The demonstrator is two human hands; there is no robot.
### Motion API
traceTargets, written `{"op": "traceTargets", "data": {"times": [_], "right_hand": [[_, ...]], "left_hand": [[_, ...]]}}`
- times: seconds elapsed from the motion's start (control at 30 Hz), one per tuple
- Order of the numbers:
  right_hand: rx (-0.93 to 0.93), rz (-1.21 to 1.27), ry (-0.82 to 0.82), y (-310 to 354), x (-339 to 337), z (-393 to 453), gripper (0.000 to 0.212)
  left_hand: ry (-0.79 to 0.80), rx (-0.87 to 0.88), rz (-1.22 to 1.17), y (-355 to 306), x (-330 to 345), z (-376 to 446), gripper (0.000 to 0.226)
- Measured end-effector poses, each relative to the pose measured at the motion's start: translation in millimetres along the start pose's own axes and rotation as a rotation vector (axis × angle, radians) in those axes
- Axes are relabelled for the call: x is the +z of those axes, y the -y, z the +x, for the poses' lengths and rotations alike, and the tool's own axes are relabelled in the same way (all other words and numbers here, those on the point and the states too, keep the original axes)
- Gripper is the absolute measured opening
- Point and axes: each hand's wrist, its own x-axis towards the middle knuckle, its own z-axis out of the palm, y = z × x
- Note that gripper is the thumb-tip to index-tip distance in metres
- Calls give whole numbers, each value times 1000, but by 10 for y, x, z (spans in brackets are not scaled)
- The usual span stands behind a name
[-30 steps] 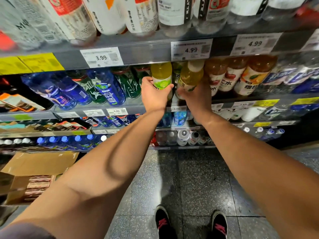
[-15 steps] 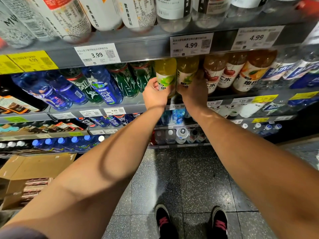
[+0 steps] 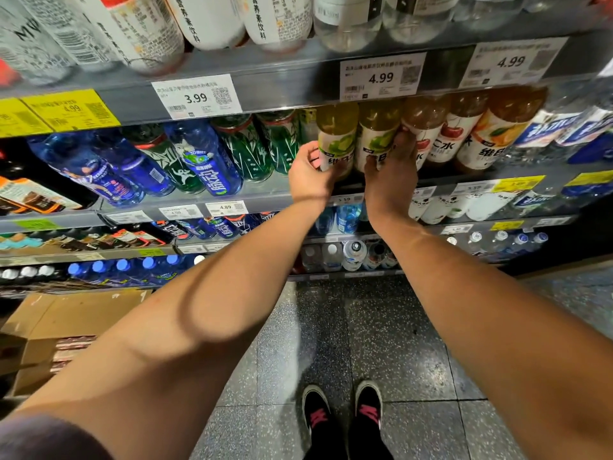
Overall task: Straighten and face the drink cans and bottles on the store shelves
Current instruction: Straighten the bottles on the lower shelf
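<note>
Shelf (image 3: 265, 194) at chest height, ahead of both arms; two lime bottles upright, touching, labels outward; left hand (image 3: 308, 175) grips left lime bottle (image 3: 336, 137); right hand (image 3: 391, 174) wraps right lime bottle (image 3: 378, 134), equally near.

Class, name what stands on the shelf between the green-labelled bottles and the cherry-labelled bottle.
Two lime-labelled bottles stand there: the left lime bottle, held by the left hand, and the right lime bottle, held by the right hand. The head view shows this.
</note>
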Motion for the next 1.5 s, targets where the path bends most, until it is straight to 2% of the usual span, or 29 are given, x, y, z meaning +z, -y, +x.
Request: {"op": "traceTargets", "data": {"times": [0.1, 0.17, 0.3, 0.53, 0.73, 0.9, 1.0, 1.17, 1.27, 1.33, 1.43, 1.5], "right_hand": [[6, -52, 25, 0, 28, -77, 64], [-22, -66, 39, 40, 54, -159, 58], [-103, 75, 88, 255, 126, -357, 42], [-158, 148, 257, 672, 315, -563, 44], [-88, 182, 301, 962, 585, -653, 47], [-99, 188, 349, 1286, 880, -797, 46], [-106, 169, 304, 1430, 1016, -844, 52], [-145, 207, 229, 1535, 1123, -899, 42], [-175, 159, 321, 1618, 1210, -985, 57], [-166, 113, 346, 1693, 1296, -1008, 70], [-81, 150, 332, 1812, 1420, -1018, 81], [-31, 161, 298, 1869, 1496, -1028, 87]], "left_hand": [[52, -36, -23, 21, -32, -22, 51], [31, -80, -52, 25, -74, -80, 47], [-98, -123, 37, 57, -305, -228, 47], [-387, -68, 97, 33, -906, -311, 39], [-563, 12, 156, 20, -1417, -157, 50], [-455, -9, 192, 41, -1703, 66, 62], [-399, 2, 163, 61, -1804, 176, 56], [-340, -15, 27, 141, -1981, 284, 38], [-435, 24, -11, 129, -2149, 265, 32], [-524, 55, 76, 123, -2234, 301, 41], [-488, 52, 199, 88, -2285, 383, 59], [-459, 41, 232, 83, -2304, 423, 63]]}}
